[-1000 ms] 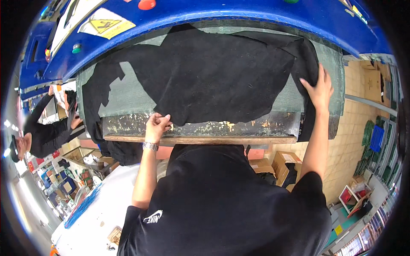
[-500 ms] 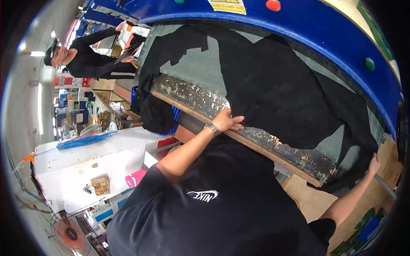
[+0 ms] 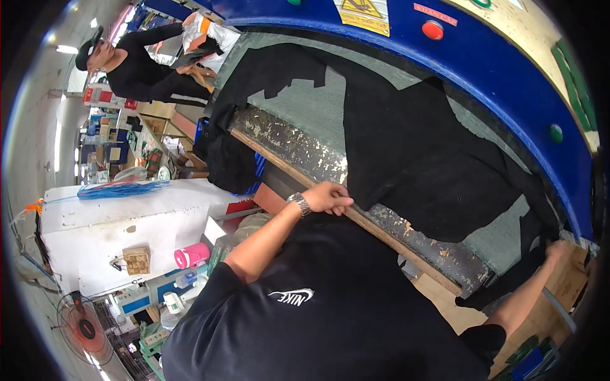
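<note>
A wide black hide-like sheet with an irregular outline and stepped cut-outs lies across a grey-green worktop. My left hand, with a metal watch on the wrist, is at the wooden front edge. Its fingers are curled and pinched at the sheet's near edge, where the sheet creases. Over at the right end, my right hand is closed on the sheet's hanging end; most of those fingers are hidden behind the material.
A blue machine body with a red button borders the worktop's far side. A black bundle hangs at its left end. Another person stands far left. Beside me is a white table with a pink cup.
The sheet's near-left edge has shifted and now creases by my left hand, whose fingers have curled in. My right hand keeps hold of the far-right end. The whole view has shifted slightly.
</note>
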Motion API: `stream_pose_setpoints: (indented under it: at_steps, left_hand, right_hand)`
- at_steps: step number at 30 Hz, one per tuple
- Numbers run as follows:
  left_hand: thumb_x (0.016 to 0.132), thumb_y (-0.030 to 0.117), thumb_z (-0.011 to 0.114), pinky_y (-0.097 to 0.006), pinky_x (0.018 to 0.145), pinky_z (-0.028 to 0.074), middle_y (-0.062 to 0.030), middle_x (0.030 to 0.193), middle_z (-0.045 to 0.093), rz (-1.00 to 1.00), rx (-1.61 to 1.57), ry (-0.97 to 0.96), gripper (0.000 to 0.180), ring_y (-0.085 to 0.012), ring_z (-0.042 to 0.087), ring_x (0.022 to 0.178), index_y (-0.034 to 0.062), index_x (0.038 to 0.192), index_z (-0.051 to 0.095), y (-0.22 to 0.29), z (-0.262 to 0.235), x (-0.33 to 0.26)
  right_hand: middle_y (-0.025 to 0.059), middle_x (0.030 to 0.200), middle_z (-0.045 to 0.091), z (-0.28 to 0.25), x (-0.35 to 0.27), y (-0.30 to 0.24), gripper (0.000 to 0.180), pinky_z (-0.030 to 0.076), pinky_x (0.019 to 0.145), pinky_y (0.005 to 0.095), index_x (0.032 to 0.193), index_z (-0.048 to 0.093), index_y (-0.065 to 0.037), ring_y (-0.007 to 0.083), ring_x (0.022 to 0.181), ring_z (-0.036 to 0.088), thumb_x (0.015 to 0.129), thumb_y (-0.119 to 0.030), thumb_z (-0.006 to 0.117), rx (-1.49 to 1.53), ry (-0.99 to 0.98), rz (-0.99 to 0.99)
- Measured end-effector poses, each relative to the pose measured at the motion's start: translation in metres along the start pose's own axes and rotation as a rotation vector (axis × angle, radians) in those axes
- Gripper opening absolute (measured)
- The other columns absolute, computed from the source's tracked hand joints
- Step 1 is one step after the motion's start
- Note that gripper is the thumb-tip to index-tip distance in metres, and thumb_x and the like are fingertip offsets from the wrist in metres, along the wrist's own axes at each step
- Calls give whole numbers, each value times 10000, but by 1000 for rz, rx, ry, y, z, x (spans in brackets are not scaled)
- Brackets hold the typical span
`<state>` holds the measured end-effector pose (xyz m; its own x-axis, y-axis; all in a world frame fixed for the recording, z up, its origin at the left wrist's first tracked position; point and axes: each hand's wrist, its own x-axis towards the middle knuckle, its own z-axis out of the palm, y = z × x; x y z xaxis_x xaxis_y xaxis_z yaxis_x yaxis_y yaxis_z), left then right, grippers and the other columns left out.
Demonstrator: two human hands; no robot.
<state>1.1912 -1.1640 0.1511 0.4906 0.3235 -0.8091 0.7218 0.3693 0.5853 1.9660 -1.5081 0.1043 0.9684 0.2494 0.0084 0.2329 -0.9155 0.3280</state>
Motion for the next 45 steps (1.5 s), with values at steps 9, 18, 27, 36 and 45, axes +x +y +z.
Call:
stream_pose_setpoints:
  at_steps: [9, 18, 27, 36, 45]
  left_hand:
    - [910, 304, 741, -257, 550, 519, -67, 856, 717, 39, -45, 681, 398, -135, 704, 728, 1, 1151, 649, -35, -168, -36]
    - [857, 295, 776, -358, 716, 576, -114, 1007, 706, -98, 295, 1168, 416, -232, 697, 917, 34, 1164, 676, -94, -377, -73]
    - [746, 398, 845, -424, 965, 502, -207, 1171, 673, 130, 592, 1013, 649, -361, 635, 1114, 52, 1255, 639, -110, -537, -23]
    - [767, 236, 847, -399, 637, 473, -100, 674, 598, 411, 549, 766, 448, -288, 594, 632, 30, 1022, 541, -126, -549, -12]
    - [819, 132, 770, -343, 598, 391, -62, 720, 457, 666, 387, 614, 335, -192, 427, 615, 53, 839, 445, -103, -538, -60]
  right_hand:
    - [191, 1360, 578, -122, -161, -149, 517, 447, 1020, 503, 1366, 547, -45, 375, 1240, 555, 929, -294, 664, 363, 168, -570]
    - [217, 1192, 655, -243, -344, -356, 354, 459, 996, 427, 1175, 640, 46, 387, 1129, 607, 878, -133, 708, 862, 29, -1091]
    - [198, 1209, 643, -321, -452, -563, 426, 457, 1005, 405, 1161, 647, 34, 382, 1137, 600, 814, -170, 783, 994, -2, -1195]
    - [177, 1129, 661, -305, -493, -731, 300, 453, 937, 476, 1128, 660, -30, 386, 1094, 606, 857, -139, 729, 704, 129, -1069]
    - [165, 994, 649, -316, -525, -641, 375, 448, 919, 437, 1025, 678, -15, 372, 1026, 596, 676, 112, 621, 655, 12, -1330]
